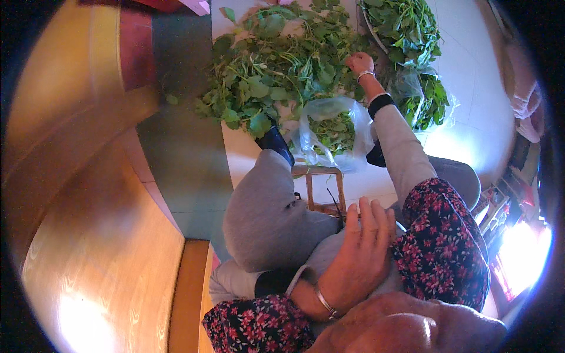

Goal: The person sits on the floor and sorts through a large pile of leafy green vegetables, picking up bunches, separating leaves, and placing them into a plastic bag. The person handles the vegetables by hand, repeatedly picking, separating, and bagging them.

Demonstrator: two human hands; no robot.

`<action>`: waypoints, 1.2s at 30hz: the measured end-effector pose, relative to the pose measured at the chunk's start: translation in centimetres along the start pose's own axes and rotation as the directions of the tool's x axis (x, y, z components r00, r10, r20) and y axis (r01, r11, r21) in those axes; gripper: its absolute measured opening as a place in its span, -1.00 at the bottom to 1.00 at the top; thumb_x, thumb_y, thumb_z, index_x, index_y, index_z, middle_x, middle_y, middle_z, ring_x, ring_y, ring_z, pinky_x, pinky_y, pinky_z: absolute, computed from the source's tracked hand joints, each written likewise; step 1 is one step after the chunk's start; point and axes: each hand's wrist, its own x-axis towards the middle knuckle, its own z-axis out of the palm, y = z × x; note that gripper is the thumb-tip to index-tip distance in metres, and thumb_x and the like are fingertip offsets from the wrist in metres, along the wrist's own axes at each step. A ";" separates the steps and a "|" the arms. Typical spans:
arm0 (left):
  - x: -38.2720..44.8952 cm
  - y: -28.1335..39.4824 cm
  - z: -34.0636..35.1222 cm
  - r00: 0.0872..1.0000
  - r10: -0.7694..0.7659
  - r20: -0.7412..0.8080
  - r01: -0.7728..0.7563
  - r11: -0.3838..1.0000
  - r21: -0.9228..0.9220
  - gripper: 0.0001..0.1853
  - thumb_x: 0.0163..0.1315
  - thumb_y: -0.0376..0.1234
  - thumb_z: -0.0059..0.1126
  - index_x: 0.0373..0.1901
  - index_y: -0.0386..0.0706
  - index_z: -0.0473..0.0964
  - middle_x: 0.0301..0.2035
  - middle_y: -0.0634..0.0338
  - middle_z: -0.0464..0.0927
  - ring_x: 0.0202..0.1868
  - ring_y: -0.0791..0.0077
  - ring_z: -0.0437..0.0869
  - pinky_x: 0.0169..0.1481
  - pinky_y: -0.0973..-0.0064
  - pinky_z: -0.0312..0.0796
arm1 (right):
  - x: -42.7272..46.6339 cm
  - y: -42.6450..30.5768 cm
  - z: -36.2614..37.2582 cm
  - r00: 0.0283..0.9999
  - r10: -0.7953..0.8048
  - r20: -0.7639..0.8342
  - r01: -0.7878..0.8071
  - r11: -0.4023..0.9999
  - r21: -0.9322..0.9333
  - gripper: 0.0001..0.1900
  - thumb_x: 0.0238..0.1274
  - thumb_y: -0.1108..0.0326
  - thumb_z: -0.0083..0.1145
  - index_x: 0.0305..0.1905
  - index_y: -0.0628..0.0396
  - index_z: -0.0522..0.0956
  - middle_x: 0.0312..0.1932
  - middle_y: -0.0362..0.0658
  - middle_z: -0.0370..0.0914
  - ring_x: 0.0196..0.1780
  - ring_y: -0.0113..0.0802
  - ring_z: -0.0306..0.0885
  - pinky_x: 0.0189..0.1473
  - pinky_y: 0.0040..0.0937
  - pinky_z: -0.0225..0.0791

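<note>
My right hand (361, 63), with a bracelet at the wrist, reaches to the right edge of a large heap of leafy greens (282, 66) on the floor; its fingertips are partly lost among the leaves, so any grip is unclear. My left hand (364, 247), also with a bracelet, lies near my torso with its fingers extended and nothing visible in it. Between my feet stands an opened clear plastic bag (362, 128) holding more greens (333, 132). Beyond my right hand, leafy greens (408, 33) fill a round container, whose rim shows.
Another plastic bag (410, 88) of greens lies at the right. A small wooden stool (324, 170) is between my legs. Wooden furniture (101, 238) fills the left side. A loose leaf (172, 99) lies on the dark floor strip (185, 167).
</note>
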 end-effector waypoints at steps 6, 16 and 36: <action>0.2 -0.7 -0.6 0.999 -0.023 0.029 0.022 1.000 0.009 -0.47 0.23 -0.22 -0.15 0.17 -0.36 0.34 0.08 -0.22 0.39 0.19 -0.11 0.39 0.30 -0.02 0.22 | -7.4 -7.7 3.0 0.979 -0.202 -0.024 0.203 0.969 0.139 -0.77 0.14 0.33 0.17 -0.14 0.20 0.60 -0.35 -0.09 0.67 -0.32 -0.38 0.67 -0.21 -0.45 0.48; 0.3 -2.6 -2.0 0.997 -0.013 0.079 0.014 1.000 -0.015 -0.44 0.23 -0.20 -0.15 0.20 -0.35 0.32 0.11 -0.22 0.37 0.21 -0.11 0.37 0.34 0.00 0.18 | -3.2 -9.4 8.2 0.986 -0.106 -0.125 0.095 0.991 -0.097 -0.54 -0.01 -0.06 0.29 -0.17 0.12 0.68 -0.28 -0.01 0.68 -0.22 -0.16 0.64 -0.14 -0.28 0.46; 9.2 -4.2 -2.1 0.662 -0.102 -0.742 0.098 0.994 -0.049 -0.81 -0.02 -0.51 0.17 -0.33 -0.25 0.41 -0.36 0.00 0.43 -0.22 0.02 0.48 -0.14 0.22 0.37 | -16.7 -22.9 -18.1 0.855 -0.329 0.402 -0.032 0.739 0.673 -0.73 0.27 0.21 0.19 -0.07 0.17 0.60 -0.29 -0.24 0.61 -0.28 -0.55 0.54 -0.18 -0.61 0.41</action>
